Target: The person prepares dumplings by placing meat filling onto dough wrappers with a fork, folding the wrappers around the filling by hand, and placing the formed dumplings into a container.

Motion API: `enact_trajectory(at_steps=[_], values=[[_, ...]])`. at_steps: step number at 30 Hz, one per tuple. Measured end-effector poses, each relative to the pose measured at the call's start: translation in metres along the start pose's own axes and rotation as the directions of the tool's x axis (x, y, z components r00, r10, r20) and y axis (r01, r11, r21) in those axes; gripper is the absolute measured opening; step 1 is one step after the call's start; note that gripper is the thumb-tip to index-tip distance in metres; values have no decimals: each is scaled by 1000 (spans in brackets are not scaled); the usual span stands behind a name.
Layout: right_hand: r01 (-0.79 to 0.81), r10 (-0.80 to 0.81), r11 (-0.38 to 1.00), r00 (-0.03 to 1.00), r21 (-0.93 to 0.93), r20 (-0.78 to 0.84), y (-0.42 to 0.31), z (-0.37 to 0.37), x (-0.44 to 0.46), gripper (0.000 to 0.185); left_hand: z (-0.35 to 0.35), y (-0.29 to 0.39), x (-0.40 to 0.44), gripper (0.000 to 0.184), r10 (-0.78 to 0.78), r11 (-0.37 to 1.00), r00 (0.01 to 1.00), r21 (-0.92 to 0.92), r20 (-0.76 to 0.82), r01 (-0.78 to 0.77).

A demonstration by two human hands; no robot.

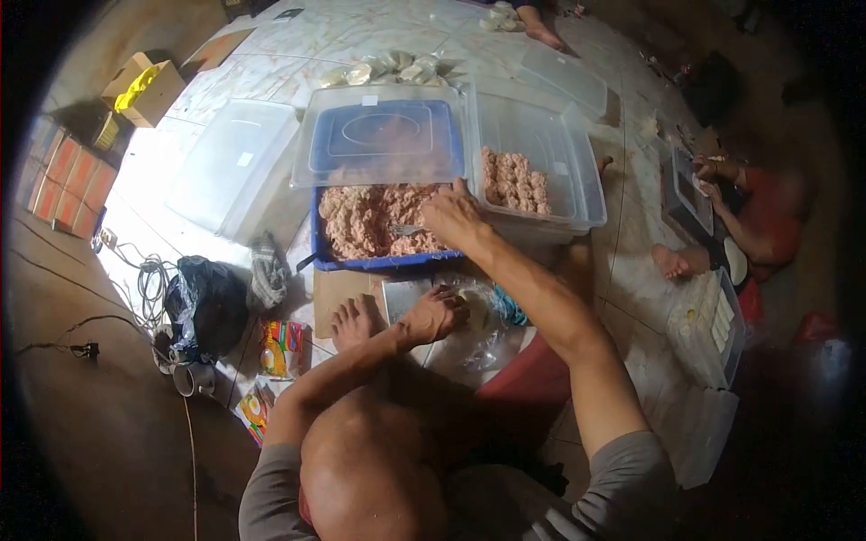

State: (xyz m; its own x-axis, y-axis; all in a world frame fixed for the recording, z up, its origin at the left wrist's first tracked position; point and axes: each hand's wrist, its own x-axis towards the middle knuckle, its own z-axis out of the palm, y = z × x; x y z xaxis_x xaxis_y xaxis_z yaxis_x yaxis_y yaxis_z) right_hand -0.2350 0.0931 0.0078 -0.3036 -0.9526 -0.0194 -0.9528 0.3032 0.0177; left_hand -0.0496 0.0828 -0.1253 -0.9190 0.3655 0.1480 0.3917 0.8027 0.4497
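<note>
My right hand point(454, 215) is closed around a fork point(408, 230), whose tines rest in the pinkish minced meat point(356, 216). That meat fills a blue tub point(388, 262), partly covered at the back by a clear lid point(304, 135). Lower down, in front of the tub, my left hand point(436, 316) is curled with its fingers together, low over a pale flat surface point(397, 298). What its fingers hold, if anything, cannot be made out. Right of the tub, a clear plastic box point(586, 194) contains rows of shaped meat portions point(516, 183).
Bags of pale round pieces point(397, 68) lie behind the tub. To the left are a clear box point(236, 162), a black plastic bag point(206, 302), cables and colourful packets point(281, 349). At right, another person's hands point(713, 185) work at a container; a box of white pieces point(717, 325) stands nearer.
</note>
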Motion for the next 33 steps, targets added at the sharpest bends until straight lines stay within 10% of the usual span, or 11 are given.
enact_trajectory(at_steps=[3,6,8,10,16,20,22,26,28,30,33], values=[[-16,19,1000,954,-12,300,-11,-10,-3,19,-30,15,1,20,-119,911,985,-409,-122,59],[-79,56,976,992,204,115,-10,-6,-3,30,-63,17,7,17,-246,837,962,-526,-120,149],[-130,109,941,990,314,86,-8,-16,-2,33,-69,23,2,15,-404,131,909,-990,-101,-52],[-55,70,996,975,74,-209,-13,-45,-5,22,-77,15,-5,19,-415,170,909,-985,-35,40],[9,-164,876,945,-482,-281,24,-5,14,13,-88,33,-21,30,-448,238,894,-961,22,143],[304,-338,894,940,-327,-51,11,-3,-1,13,-72,13,-30,29,-424,185,906,-978,9,96],[276,-282,905,959,-323,29,12,-40,-5,18,-72,11,-37,30,-470,44,880,-994,68,100],[164,-189,948,979,-273,-71,15,-40,-2,17,-72,4,-33,34,-497,207,866,-963,50,175],[210,-132,937,953,-281,273,-2,-29,5,16,-68,-6,-33,35,-514,220,854,-951,78,219],[243,-178,943,945,-225,276,3,-43,5,16,-26,-23,-39,38,-742,229,665,-964,-85,132],[166,-128,984,911,-65,392,22,-82,-3,13,-99,-4,-55,41,-618,-192,771,-981,152,39]])
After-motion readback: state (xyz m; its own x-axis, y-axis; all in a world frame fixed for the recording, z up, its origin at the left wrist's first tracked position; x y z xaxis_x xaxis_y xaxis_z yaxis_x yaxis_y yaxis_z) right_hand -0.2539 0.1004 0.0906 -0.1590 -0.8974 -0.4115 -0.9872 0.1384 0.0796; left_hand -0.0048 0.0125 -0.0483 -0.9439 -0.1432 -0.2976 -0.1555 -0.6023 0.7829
